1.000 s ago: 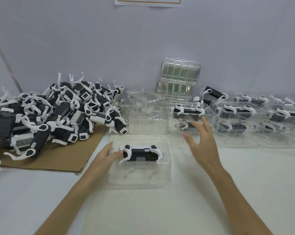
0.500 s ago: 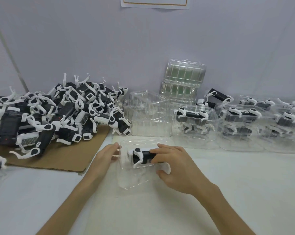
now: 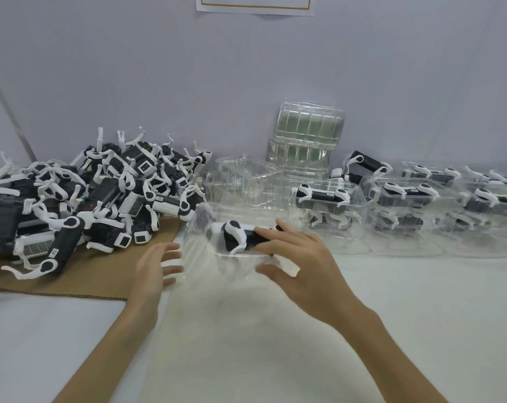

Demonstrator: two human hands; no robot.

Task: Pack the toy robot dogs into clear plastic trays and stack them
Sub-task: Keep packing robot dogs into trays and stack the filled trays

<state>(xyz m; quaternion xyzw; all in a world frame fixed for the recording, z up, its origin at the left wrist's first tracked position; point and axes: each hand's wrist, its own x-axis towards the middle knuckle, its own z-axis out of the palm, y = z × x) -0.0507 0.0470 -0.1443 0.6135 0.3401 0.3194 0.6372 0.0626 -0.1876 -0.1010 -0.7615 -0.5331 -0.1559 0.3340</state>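
Our right hand (image 3: 301, 263) grasps the tray (image 3: 200, 228), fingers over the dog (image 3: 235, 237) seated inside and thumb at the near rim. Our left hand (image 3: 153, 266) is released, just left of the grip. Filled stacks (image 3: 328, 210) stand beyond and right of it, so we judge ourselves partway. A big pile (image 3: 86, 199) waits to the left. Empty trays (image 3: 243, 184) crowd just behind, and the room to move is on the table (image 3: 275, 330) nearer us.
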